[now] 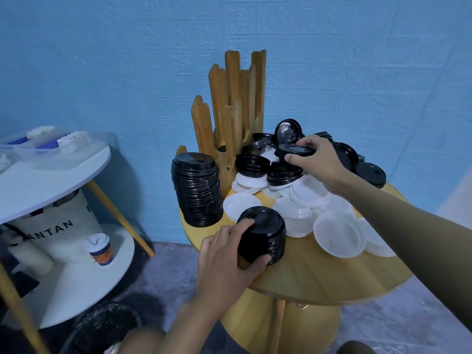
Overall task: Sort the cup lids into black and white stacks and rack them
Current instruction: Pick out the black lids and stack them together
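Observation:
A round wooden table (319, 274) carries a jumble of loose black lids (255, 162) and white lids (337, 232). My left hand (229, 254) grips a short stack of black lids (265, 233) standing near the table's front left edge. My right hand (316, 159) reaches into the heap further back and pinches a single black lid (293, 150) by its rim. A tall stack of black lids (196, 190) stands at the table's left edge. Behind it rises the wooden rack (235, 108) with upright slats.
A white two-tier side table (51, 180) stands to the left, with a clear plastic box (46, 144) on top and a paper cup (99, 249) and a canvas bag (58, 226) on its lower shelf. A blue wall runs behind. A dark bin (107, 328) sits on the floor.

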A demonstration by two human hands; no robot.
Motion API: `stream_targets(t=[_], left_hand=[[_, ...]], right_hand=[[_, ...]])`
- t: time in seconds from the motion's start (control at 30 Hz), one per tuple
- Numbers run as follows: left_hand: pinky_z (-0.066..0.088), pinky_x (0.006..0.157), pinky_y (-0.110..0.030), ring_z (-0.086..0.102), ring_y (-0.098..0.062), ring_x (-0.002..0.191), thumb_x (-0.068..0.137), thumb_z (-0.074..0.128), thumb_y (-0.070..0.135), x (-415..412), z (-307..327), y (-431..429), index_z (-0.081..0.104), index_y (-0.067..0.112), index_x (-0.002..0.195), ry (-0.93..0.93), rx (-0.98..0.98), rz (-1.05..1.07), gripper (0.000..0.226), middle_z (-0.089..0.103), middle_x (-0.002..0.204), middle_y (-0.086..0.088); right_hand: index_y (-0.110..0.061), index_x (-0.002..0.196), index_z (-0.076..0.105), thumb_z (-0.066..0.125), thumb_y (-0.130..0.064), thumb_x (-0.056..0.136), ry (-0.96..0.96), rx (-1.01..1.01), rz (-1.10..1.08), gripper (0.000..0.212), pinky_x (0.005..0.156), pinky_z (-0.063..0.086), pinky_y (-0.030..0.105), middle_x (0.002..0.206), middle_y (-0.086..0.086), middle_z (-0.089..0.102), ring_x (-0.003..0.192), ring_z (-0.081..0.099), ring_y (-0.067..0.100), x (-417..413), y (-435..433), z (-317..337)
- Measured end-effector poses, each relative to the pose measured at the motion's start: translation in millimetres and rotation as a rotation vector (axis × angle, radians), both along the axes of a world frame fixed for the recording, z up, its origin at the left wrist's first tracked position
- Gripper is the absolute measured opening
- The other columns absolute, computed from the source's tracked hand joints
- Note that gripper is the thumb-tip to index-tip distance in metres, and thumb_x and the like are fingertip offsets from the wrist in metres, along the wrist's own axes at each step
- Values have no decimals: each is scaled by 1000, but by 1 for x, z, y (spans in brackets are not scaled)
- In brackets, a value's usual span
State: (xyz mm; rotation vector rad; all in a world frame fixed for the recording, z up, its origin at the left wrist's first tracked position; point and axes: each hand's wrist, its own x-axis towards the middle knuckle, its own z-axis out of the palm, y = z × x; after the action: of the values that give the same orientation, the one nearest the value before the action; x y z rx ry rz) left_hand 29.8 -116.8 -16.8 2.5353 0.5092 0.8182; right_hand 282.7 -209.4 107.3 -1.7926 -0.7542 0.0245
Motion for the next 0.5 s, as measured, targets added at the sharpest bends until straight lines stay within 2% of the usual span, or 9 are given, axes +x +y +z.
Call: stream_targets(t=[0.13, 0.23, 0.3, 0.4, 0.43, 0.5], left_hand=[[18, 101, -19, 37, 7, 107, 80, 42, 79, -1, 3, -1, 18, 58, 135, -6, -6, -5, 64, 42, 117, 30], [18, 101, -18, 42, 1, 114, 80, 43, 78, -2, 3, -1, 16, 59, 137, -13, -26, -13, 67, 45, 121, 27], [17, 100, -18, 42, 3, 113, 82, 54, 72, -4, 3, -2, 9, 58, 142, -39, -36, -22, 76, 48, 123, 26], [17, 94, -19, 27, 12, 99, 81, 68, 62, -4, 5, -5, -5, 53, 143, -60, -88, -22, 96, 46, 119, 27], [17, 93, -19, 26, 11, 99, 80, 68, 63, -4, 4, -5, -8, 53, 143, -61, -99, -20, 99, 46, 118, 26], [18, 94, -20, 37, 0, 111, 77, 64, 68, -4, 3, -5, -11, 52, 144, -51, -131, -6, 102, 49, 119, 24]], right_hand=[[-23, 103, 66, 84, -23, 74, -47, -5, 49, 34, 83, 47, 23, 112, 3, 64, 97, 62, 13, -29, -17, 3], [-23, 100, 68, 82, -18, 75, -90, -72, 159, 29, 91, 44, 23, 114, -1, 60, 105, 57, 11, -64, -32, -7], [-24, 100, 68, 82, -15, 76, -105, -101, 227, 29, 98, 41, 19, 119, -4, 58, 112, 54, 5, -85, -40, -20], [-24, 104, 69, 83, -16, 76, -110, -129, 314, 33, 99, 37, 11, 130, -6, 54, 120, 50, -2, -104, -47, -38], [-26, 106, 68, 84, -18, 75, -127, -158, 335, 35, 101, 36, 12, 132, -8, 52, 123, 48, -2, -107, -48, -42], [-29, 108, 67, 83, -22, 76, -160, -220, 383, 37, 104, 35, 14, 135, -11, 49, 127, 44, -3, -112, -47, -47]])
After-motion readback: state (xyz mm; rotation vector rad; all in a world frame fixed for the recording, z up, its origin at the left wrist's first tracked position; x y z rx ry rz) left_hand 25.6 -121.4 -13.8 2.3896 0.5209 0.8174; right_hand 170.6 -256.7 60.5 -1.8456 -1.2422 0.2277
